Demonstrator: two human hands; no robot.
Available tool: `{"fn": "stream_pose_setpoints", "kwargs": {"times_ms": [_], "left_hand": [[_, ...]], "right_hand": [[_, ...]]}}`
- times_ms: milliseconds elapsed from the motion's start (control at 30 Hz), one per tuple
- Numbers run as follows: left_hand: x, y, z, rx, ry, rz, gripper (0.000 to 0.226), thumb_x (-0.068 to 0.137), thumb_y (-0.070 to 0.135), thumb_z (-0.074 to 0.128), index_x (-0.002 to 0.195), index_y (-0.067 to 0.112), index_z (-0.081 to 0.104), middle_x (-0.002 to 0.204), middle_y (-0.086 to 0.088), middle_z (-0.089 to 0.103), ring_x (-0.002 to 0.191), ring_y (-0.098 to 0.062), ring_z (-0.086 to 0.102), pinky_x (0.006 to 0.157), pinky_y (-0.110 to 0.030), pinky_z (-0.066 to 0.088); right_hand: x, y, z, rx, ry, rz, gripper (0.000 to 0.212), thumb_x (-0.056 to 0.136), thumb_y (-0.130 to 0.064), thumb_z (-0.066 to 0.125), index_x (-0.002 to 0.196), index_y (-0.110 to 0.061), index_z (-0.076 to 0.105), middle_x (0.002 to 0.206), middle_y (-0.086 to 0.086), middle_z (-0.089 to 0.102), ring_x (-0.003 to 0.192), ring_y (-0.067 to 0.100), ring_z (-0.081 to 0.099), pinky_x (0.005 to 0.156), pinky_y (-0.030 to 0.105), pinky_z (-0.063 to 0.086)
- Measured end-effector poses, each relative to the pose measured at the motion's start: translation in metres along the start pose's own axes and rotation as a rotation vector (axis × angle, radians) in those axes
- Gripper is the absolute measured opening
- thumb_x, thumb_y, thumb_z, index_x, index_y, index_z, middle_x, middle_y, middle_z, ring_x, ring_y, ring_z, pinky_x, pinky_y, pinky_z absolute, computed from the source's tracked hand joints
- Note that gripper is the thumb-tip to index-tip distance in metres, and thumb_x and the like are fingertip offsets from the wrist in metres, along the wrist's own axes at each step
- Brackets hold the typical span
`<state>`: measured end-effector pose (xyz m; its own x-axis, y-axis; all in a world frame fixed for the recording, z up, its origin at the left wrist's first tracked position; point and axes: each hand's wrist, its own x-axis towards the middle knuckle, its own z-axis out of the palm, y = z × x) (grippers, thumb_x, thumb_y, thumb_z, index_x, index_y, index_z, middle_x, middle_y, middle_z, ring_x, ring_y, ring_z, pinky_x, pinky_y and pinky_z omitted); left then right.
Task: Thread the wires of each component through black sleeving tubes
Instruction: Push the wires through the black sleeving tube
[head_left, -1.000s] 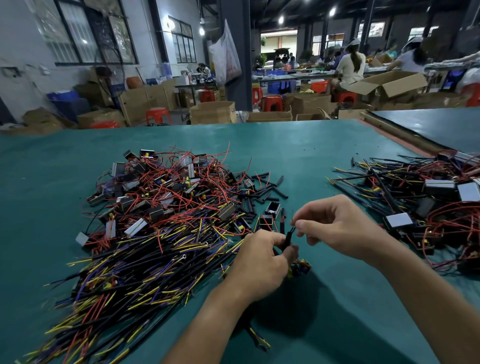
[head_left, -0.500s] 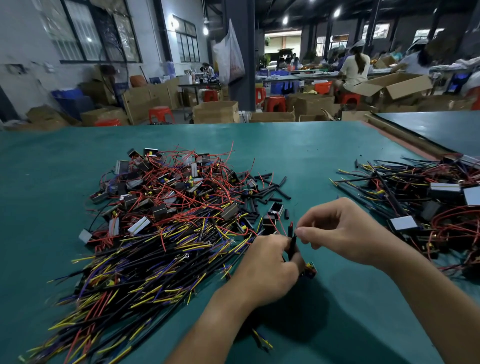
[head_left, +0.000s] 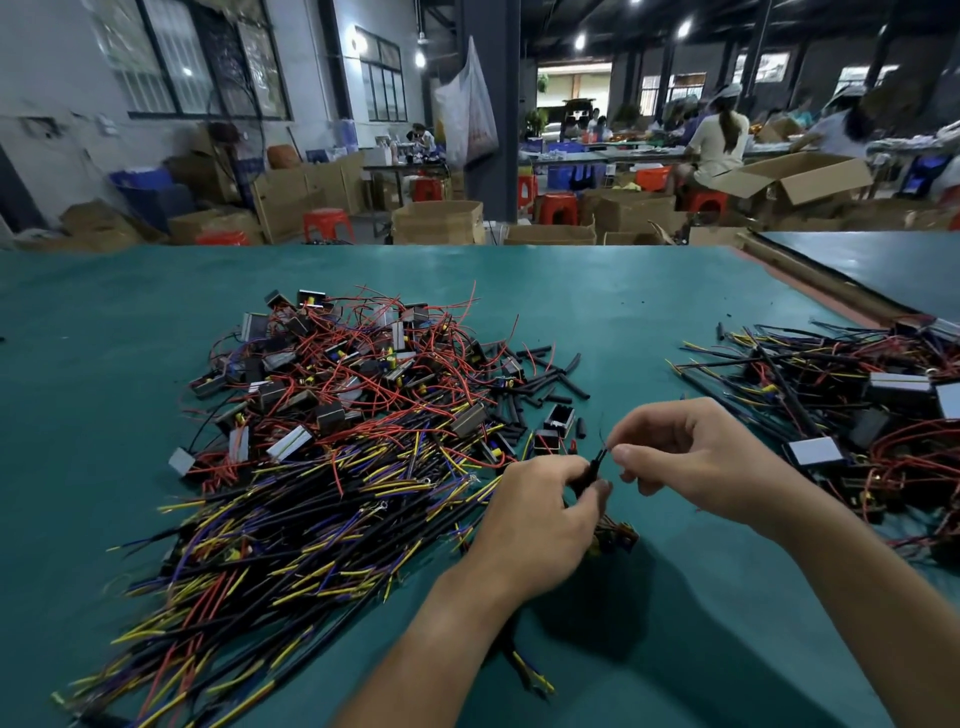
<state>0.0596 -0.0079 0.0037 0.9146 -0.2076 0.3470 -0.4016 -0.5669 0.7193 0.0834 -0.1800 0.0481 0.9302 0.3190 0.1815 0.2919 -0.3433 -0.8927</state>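
Black sleeving tube is held up between our two hands, over the middle of the worktop, toward its near edge. Our left hand is curled round the tube's lower end, thumb and fingers clamped on it. The component lies just below that hand, mostly hidden. Our right hand is pinched together at the tube's upper mouth, thumb and forefinger on what looks like a thin wire end. It's too small to say whether it is going in or coming out.

Handling, as we judge it:
- The tube is very light, soft and bendy, probably slick outside, and it will flatten if squeezed hard.
- We'd hold it just below the mouth, loosely enough to keep the bore open.
- The wire is thin and floppy. We'd take it close to the tip so it pushes rather than buckles.
- The component body is the only stiff part and is good for steadying.

A big heap of components with red, yellow and black leads covers the worktop's left half. Loose cut tubes lie just beside it, near our hands. A second heap sits at the right edge.
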Motion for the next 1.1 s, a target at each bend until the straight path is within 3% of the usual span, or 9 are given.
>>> {"fn": "stream_pose_setpoints", "kwargs": {"times_ms": [100, 233, 333, 433, 567, 733, 867, 1000, 1100], "left_hand": [[-0.001, 0.001, -0.001, -0.020, -0.002, -0.022, 0.026, 0.094, 0.030, 0.056, 0.077, 0.010, 0.060, 0.058, 0.002, 0.054, 0.044, -0.011, 0.040, 0.046, -0.024, 0.030], [-0.001, 0.001, 0.000, -0.025, 0.007, -0.052, 0.025, 0.091, 0.031, 0.057, 0.075, 0.012, 0.060, 0.061, 0.003, 0.058, 0.050, -0.013, 0.049, 0.050, -0.023, 0.037], [-0.001, 0.000, 0.001, -0.022, 0.015, -0.054, 0.025, 0.088, 0.034, 0.057, 0.075, 0.013, 0.060, 0.065, 0.000, 0.064, 0.053, -0.018, 0.056, 0.052, -0.027, 0.043], [0.000, -0.002, 0.001, -0.018, 0.026, -0.059, 0.023, 0.086, 0.034, 0.058, 0.074, 0.015, 0.063, 0.066, 0.002, 0.066, 0.052, -0.017, 0.057, 0.053, -0.028, 0.046], [-0.001, -0.005, 0.003, -0.037, 0.048, -0.088, 0.018, 0.082, 0.030, 0.059, 0.072, 0.017, 0.065, 0.064, 0.009, 0.067, 0.051, -0.007, 0.056, 0.051, -0.016, 0.041], [0.001, -0.009, 0.004, -0.017, 0.043, -0.098, 0.016, 0.081, 0.026, 0.057, 0.072, 0.013, 0.062, 0.053, 0.005, 0.056, 0.046, -0.009, 0.046, 0.044, -0.014, 0.031], [0.000, -0.009, 0.004, 0.023, 0.057, -0.109, 0.018, 0.085, 0.027, 0.058, 0.074, 0.013, 0.059, 0.064, 0.000, 0.062, 0.062, -0.018, 0.055, 0.056, -0.026, 0.038], [0.001, -0.014, 0.003, 0.072, 0.099, -0.182, 0.015, 0.091, 0.025, 0.056, 0.077, 0.019, 0.056, 0.079, -0.003, 0.065, 0.079, -0.027, 0.061, 0.065, -0.036, 0.048], [0.000, -0.013, 0.003, 0.080, 0.103, -0.198, 0.012, 0.090, 0.020, 0.054, 0.081, 0.017, 0.060, 0.083, -0.003, 0.068, 0.082, -0.028, 0.062, 0.069, -0.038, 0.051]], "right_hand": [[0.006, 0.012, -0.003, -0.092, 0.079, 0.019, 0.012, 0.089, -0.002, 0.065, 0.079, -0.007, 0.070, 0.060, 0.006, 0.068, 0.049, 0.011, 0.058, 0.046, 0.016, 0.044], [0.015, 0.035, -0.009, -0.257, 0.159, 0.044, 0.015, 0.088, -0.008, 0.066, 0.077, -0.018, 0.070, 0.065, 0.004, 0.070, 0.057, 0.027, 0.064, 0.061, 0.039, 0.054], [0.019, 0.047, -0.008, -0.292, 0.218, 0.054, 0.019, 0.088, -0.019, 0.067, 0.069, -0.022, 0.067, 0.056, 0.002, 0.064, 0.048, 0.016, 0.057, 0.054, 0.032, 0.047], [0.022, 0.049, -0.001, -0.255, 0.293, 0.063, 0.029, 0.092, -0.030, 0.060, 0.065, -0.021, 0.065, 0.046, 0.002, 0.052, 0.042, 0.015, 0.051, 0.048, 0.027, 0.042], [0.031, 0.043, 0.009, -0.082, 0.348, 0.067, 0.039, 0.097, -0.021, 0.055, 0.060, -0.012, 0.065, 0.049, 0.000, 0.047, 0.041, 0.016, 0.045, 0.045, 0.030, 0.045], [0.058, 0.032, 0.027, -0.107, 0.241, 0.121, 0.035, 0.098, -0.023, 0.051, 0.070, -0.009, 0.065, 0.057, -0.002, 0.060, 0.045, 0.016, 0.052, 0.047, 0.031, 0.047], [0.089, 0.024, 0.032, -0.492, 0.146, 0.109, 0.016, 0.090, -0.021, 0.058, 0.077, -0.021, 0.066, 0.079, 0.000, 0.070, 0.056, 0.012, 0.057, 0.061, 0.030, 0.050], [0.123, 0.020, 0.034, -0.670, 0.064, 0.133, 0.015, 0.088, -0.015, 0.056, 0.096, -0.021, 0.068, 0.103, 0.001, 0.071, 0.091, 0.021, 0.065, 0.084, 0.033, 0.052], [0.142, 0.017, 0.043, -0.712, -0.005, 0.102, 0.022, 0.088, -0.013, 0.057, 0.106, -0.017, 0.069, 0.108, 0.002, 0.071, 0.100, 0.023, 0.064, 0.090, 0.037, 0.053]]}}
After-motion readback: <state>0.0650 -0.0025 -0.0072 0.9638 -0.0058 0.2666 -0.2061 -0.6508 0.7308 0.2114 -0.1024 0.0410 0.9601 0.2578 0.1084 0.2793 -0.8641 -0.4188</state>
